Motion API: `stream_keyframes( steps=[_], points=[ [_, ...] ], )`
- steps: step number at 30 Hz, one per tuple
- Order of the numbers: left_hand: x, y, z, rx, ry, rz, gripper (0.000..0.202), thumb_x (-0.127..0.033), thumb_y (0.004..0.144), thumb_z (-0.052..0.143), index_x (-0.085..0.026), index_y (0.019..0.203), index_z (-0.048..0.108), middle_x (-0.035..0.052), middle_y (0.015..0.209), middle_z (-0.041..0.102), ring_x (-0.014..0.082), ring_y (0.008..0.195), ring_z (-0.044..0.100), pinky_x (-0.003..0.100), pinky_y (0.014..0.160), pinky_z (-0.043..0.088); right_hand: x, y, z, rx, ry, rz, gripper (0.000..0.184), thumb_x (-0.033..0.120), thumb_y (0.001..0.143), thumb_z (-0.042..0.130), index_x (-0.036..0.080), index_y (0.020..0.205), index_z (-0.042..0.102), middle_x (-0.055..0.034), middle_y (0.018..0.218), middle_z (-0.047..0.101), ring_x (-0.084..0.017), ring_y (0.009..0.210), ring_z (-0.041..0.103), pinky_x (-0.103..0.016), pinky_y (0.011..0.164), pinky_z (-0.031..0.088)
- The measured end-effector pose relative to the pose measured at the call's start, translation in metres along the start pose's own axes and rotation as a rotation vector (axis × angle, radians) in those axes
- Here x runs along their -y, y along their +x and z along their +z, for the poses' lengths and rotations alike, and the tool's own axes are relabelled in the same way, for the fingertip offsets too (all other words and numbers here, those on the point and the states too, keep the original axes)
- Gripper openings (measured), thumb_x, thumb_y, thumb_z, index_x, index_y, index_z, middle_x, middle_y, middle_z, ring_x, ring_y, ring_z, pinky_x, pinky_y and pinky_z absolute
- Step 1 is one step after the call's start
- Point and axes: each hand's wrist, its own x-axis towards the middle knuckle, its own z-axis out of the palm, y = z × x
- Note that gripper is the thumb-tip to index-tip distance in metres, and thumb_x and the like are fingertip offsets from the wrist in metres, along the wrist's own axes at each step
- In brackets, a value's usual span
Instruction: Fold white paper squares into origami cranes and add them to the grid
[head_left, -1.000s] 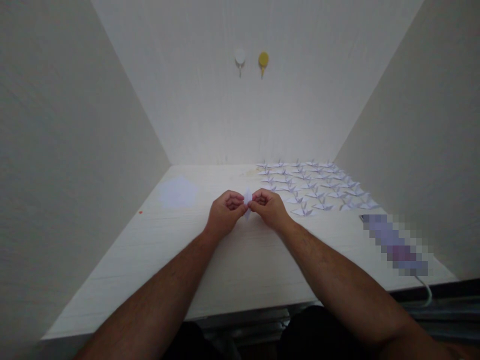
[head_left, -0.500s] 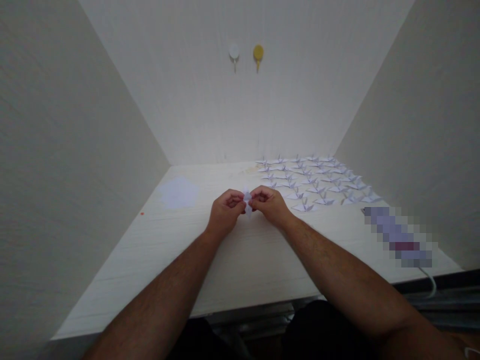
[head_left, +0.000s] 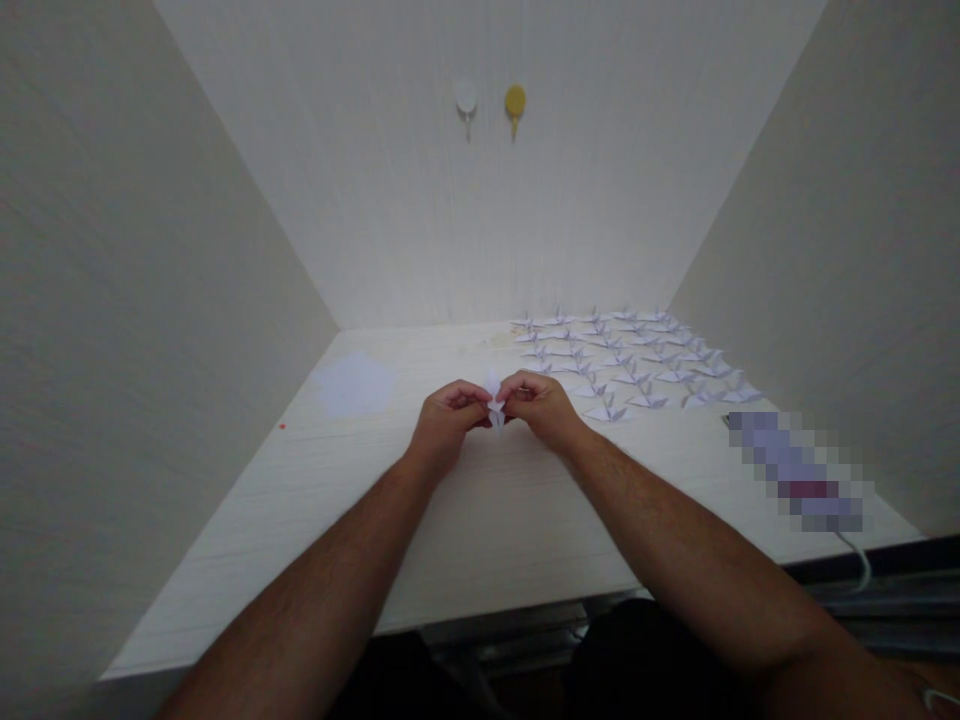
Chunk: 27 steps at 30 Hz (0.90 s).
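Between my two hands is a small folded white paper [head_left: 496, 416], standing above the middle of the table. My left hand [head_left: 456, 418] pinches its left side between thumb and fingers. On the opposite side my right hand [head_left: 532, 395] pinches it too. One pointed end rises above my fingertips and another hangs below them. Its inner folds are partly hidden by the fingers. Several finished white paper cranes [head_left: 606, 411] stand in rows just beyond my right hand.
White paper sheets [head_left: 355, 384] lie at the left of the pale table [head_left: 300, 500], near a small orange dot [head_left: 282, 427]. A blurred-out device [head_left: 795, 470] with a cable lies at the right. Walls enclose three sides; a white hook [head_left: 466, 100] and a yellow hook [head_left: 515, 102] hang behind.
The folded paper's points show longer above and below my fingers. My left fingers have shifted slightly along its side; both hands still grip it.
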Motion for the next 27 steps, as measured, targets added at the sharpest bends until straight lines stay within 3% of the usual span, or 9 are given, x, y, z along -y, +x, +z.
stream_keyframes(
  steps=[15,22,27],
  points=[
    [-0.0067,-0.0019,0.0039,-0.03,-0.006,-0.097,0.013,-0.019,0.058,0.074,-0.014,0.067,0.066,0.0019,0.058,0.067,0.0142,0.052,0.062,0.028,0.056,0.051,0.0057,-0.003,0.0019,0.021,0.023,0.078,0.009,0.017,0.06,0.072,0.017,0.067,0.066,0.0009,0.064,0.068,-0.013,0.059,0.067,-0.027,0.06,0.057],
    [-0.0008,-0.0004,-0.0009,-0.024,0.136,-0.018,0.019,-0.021,0.061,0.077,-0.016,0.069,0.061,-0.0004,0.059,0.066,0.0112,0.052,0.059,0.024,0.055,0.047,0.0048,-0.0029,0.0018,-0.015,-0.02,0.14,0.011,0.022,0.062,0.071,0.016,0.07,0.066,0.0008,0.059,0.067,-0.013,0.056,0.066,-0.028,0.059,0.057],
    [-0.0061,-0.0009,-0.0007,-0.079,0.198,0.031,0.025,-0.017,0.059,0.076,-0.017,0.077,0.059,-0.0042,0.06,0.063,0.0102,0.052,0.057,0.024,0.055,0.046,0.0055,-0.0016,0.0031,-0.103,-0.051,0.148,0.027,0.026,0.059,0.077,0.018,0.079,0.06,0.0046,0.059,0.064,-0.012,0.051,0.063,-0.026,0.053,0.055]
  ],
)
